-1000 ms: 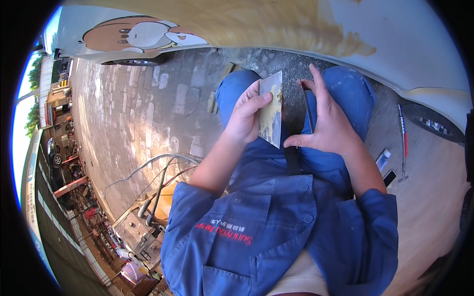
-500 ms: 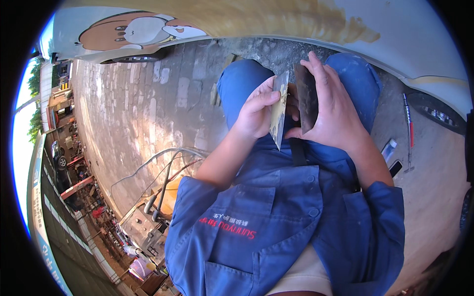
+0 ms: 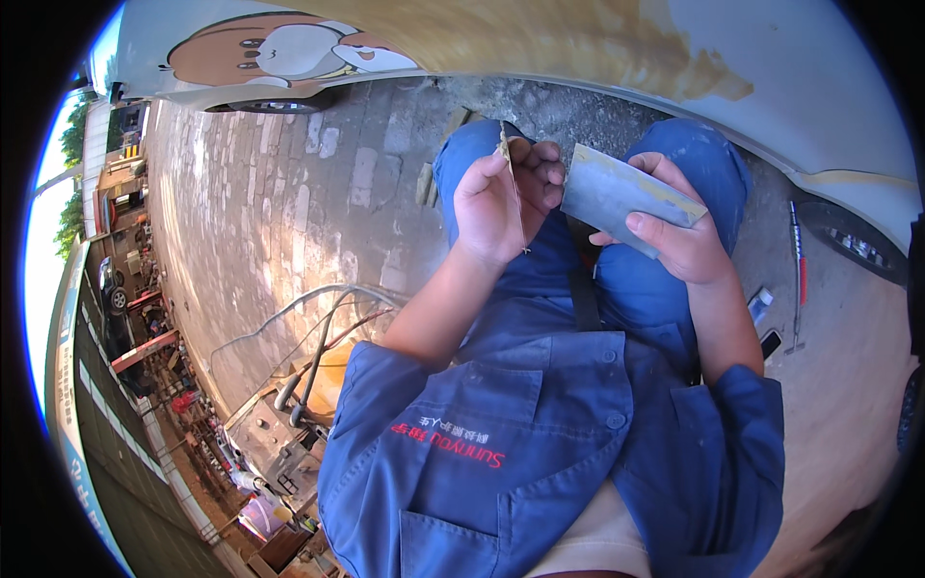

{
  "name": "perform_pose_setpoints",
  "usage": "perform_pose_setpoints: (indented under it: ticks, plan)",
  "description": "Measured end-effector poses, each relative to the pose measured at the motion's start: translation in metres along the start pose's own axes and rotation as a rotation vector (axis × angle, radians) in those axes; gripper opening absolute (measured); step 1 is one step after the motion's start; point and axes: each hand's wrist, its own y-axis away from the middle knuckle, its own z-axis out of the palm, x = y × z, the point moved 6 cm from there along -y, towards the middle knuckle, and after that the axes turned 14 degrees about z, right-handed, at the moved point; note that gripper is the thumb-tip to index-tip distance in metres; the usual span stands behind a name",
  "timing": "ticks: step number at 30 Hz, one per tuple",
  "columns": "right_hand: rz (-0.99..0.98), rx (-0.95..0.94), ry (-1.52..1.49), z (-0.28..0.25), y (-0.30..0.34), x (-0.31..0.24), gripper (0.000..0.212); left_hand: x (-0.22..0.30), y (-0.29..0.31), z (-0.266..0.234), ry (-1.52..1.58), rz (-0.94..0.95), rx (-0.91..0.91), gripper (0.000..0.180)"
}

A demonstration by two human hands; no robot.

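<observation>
My left hand point(image 3: 487, 212) is closed on a thin putty spreader point(image 3: 515, 188), seen almost edge-on, with yellowish putty on its upper end. In my right hand point(image 3: 689, 241), gripped between thumb and fingers, is a flat grey metal putty spreader point(image 3: 607, 193) with its broad face turned up and putty along one long edge. The two blades are apart, a small gap between them, over my knees. Past my knees stands a pale vehicle side point(image 3: 819, 87) bearing a wide smear of tan filler point(image 3: 617, 43).
A long tool with a red grip point(image 3: 801, 270), a small clear tube point(image 3: 759, 304) and a dark phone point(image 3: 771, 342) lie on the floor at right. Near my left elbow stand a cluttered cart point(image 3: 255, 433) and looped hoses point(image 3: 308, 366). A vehicle wheel point(image 3: 853, 236) is at far right.
My right hand has turned its spreader from steeply upright to lying broad face up, moving it right. The left spreader has turned edge-on, and that hand has shifted slightly left.
</observation>
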Motion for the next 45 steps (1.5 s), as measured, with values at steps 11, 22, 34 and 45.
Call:
perform_pose_setpoints:
  ticks: [11, 22, 34, 45]
  plan:
    - [0.03, 0.21, 0.025, -0.016, -0.02, 0.012, 0.066, -0.012, 0.006, 0.045, 0.024, -0.065, -0.291, 0.027]
    - [-0.033, -0.137, -0.024, 0.01, -0.002, 0.016, 0.116, -0.021, 0.012, 0.055, -0.375, 0.045, -0.13, 0.029]
    - [0.059, -0.154, 0.171, 0.019, 0.011, 0.027, 0.108, -0.014, 0.024, 0.078, -1.322, 0.355, -0.083, 0.028]
    - [0.004, -0.178, 0.242, 0.013, 0.005, 0.024, 0.11, -0.017, 0.03, 0.091, -1.434, 0.38, -0.413, 0.028]
